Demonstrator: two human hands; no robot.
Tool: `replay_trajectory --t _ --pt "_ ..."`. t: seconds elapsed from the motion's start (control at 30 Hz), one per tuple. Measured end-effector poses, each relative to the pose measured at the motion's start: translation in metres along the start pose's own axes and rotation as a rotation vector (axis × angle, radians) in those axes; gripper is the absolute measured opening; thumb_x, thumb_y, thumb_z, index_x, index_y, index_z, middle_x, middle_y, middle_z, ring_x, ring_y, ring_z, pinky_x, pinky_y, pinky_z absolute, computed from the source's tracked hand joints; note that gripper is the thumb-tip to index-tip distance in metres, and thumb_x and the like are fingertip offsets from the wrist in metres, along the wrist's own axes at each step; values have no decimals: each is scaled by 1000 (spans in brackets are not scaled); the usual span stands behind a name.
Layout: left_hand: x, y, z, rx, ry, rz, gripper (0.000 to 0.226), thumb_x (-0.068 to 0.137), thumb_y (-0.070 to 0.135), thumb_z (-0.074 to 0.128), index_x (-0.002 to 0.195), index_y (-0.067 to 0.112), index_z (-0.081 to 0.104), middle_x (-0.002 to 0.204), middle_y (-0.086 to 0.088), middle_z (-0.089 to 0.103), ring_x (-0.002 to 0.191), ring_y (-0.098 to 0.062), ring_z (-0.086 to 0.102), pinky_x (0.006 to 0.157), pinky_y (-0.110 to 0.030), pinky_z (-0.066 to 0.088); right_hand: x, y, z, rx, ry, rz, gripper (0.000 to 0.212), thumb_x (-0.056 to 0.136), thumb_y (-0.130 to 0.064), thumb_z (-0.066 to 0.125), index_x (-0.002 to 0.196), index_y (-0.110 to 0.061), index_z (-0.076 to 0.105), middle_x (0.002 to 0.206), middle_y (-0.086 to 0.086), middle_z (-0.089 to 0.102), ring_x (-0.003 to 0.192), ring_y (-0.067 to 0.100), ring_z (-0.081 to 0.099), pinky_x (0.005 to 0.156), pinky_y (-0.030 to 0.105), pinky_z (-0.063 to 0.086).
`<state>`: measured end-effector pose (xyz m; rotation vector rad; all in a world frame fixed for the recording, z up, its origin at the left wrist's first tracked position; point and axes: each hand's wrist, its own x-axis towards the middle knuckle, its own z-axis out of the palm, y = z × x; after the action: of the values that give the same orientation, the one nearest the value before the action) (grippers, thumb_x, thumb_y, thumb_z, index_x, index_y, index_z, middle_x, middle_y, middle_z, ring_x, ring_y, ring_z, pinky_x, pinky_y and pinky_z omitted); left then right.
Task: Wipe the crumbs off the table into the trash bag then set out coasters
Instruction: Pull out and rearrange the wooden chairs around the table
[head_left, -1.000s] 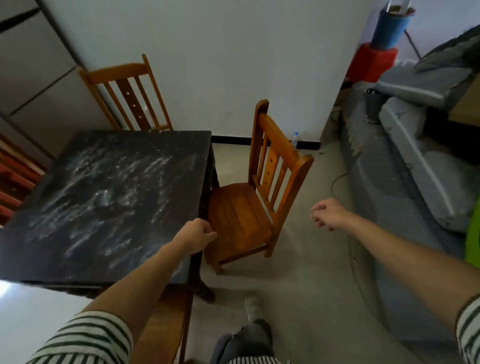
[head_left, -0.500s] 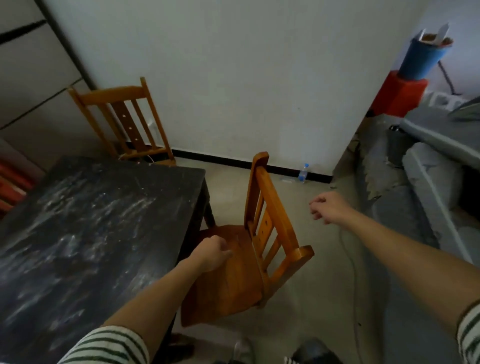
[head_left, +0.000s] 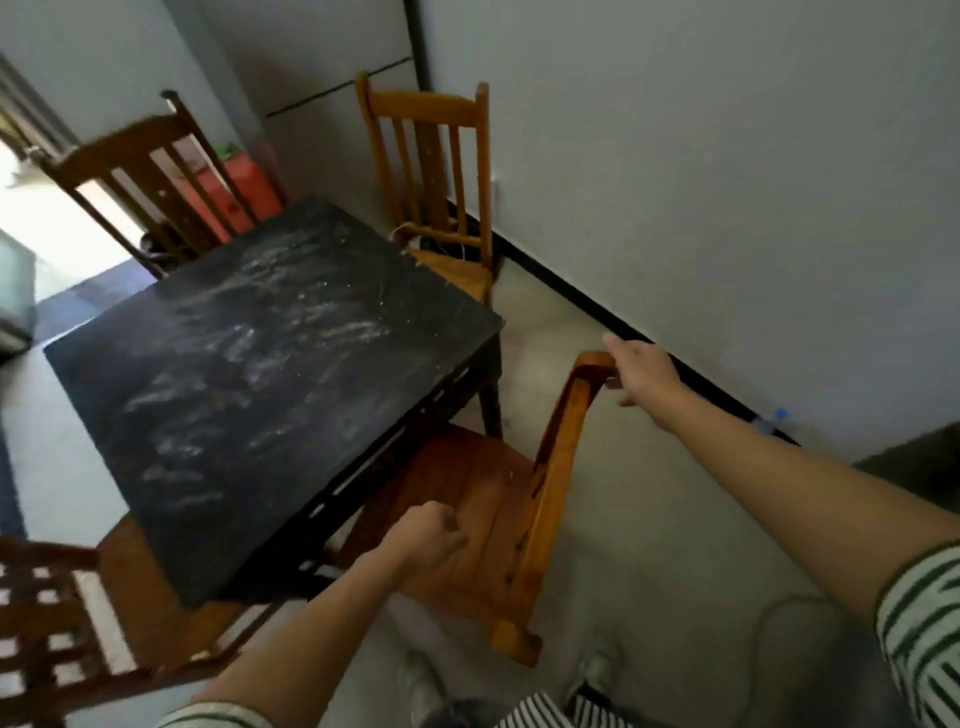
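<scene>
**Head view: clear the chair, then wipe**

The desk (head_left: 249, 374) has pale crumbs (head_left: 332, 312) smeared across its top. At its 4 o'clock, the right hand (head_left: 647, 382) meets the far corner of the chair (head_left: 558, 467) back. I cannot tell whether its fingers (head_left: 615, 345) clasp it. The left hand (head_left: 428, 535) is curled, holding nothing. Probably best: grip the rail firmly and draw the chair clear.

The dark table (head_left: 270, 364) stands left of and beyond the left hand (head_left: 428, 535), its near edge just beside that hand. Pale crumbs (head_left: 244, 348) lie scattered in smears over most of its top.
</scene>
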<state>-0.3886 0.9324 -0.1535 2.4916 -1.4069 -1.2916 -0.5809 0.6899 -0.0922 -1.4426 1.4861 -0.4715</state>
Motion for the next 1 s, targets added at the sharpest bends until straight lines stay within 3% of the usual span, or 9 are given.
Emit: replay_trajectory --t 0.13,0.3,0.4,0.47,0.57,0.67,0.83,1.0 --pt "-18 25 35 -108 22 -99 25 96 32 56 114 16 63 107 -3 66 93 -14 65 83 -29 55 15 -10 1 -298 -144 -200 33 89 -46 60 107 -18 66 102 0 63 98 23 61 89 42 53" --pt "-41 48 56 -414 -9 -178 32 98 39 48 104 14 68 97 -7 70 89 -20 69 88 -43 55 19 -27 11 -757 -280 -359 38 90 -38 60 121 -16 62 112 4 65 83 17 56 70 29 45" --pt "-53 54 53 -660 -58 -210 41 95 53 42 115 25 64 112 -5 69 101 -20 67 99 -44 49 22 -21 15 -885 -264 -415 34 94 -29 54 125 -17 62 113 3 66 82 19 59 69 28 48" --pt "-63 58 53 -752 -116 -238 59 82 65 50 128 28 57 123 -2 62 111 -21 62 104 -43 45 22 -16 12 -895 -249 -437 32 95 -25 52 125 -20 63 117 2 66 89 21 63 71 28 50" --pt "-72 61 57 -718 -159 -244 80 68 58 74 136 28 46 127 2 55 110 -19 60 96 -36 52 18 -13 6 -880 -272 -455 31 95 -21 51 124 -20 64 123 2 65 99 23 63 80 32 54" --pt "-78 61 59 -689 -141 -248 72 78 28 78 140 22 43 116 5 55 94 -12 64 77 -26 58 6 -9 -1 -896 -281 -443 32 96 -21 50 125 -20 63 123 3 64 99 22 63 82 33 54" --pt "-93 43 57 -546 -169 -265 76 75 20 79 141 26 42 123 2 54 99 -15 62 83 -31 58 -24 2 -14 -1000 -339 -501 26 94 -21 54 117 -18 67 115 3 66 91 18 61 71 26 46" --pt "-119 15 62 -301 -182 -256 72 75 19 78 138 28 43 125 2 55 108 -19 58 83 -29 53 -64 12 -5 -1197 -597 -436 25 80 -36 65 93 -15 70 90 3 70 78 16 65 69 29 54"
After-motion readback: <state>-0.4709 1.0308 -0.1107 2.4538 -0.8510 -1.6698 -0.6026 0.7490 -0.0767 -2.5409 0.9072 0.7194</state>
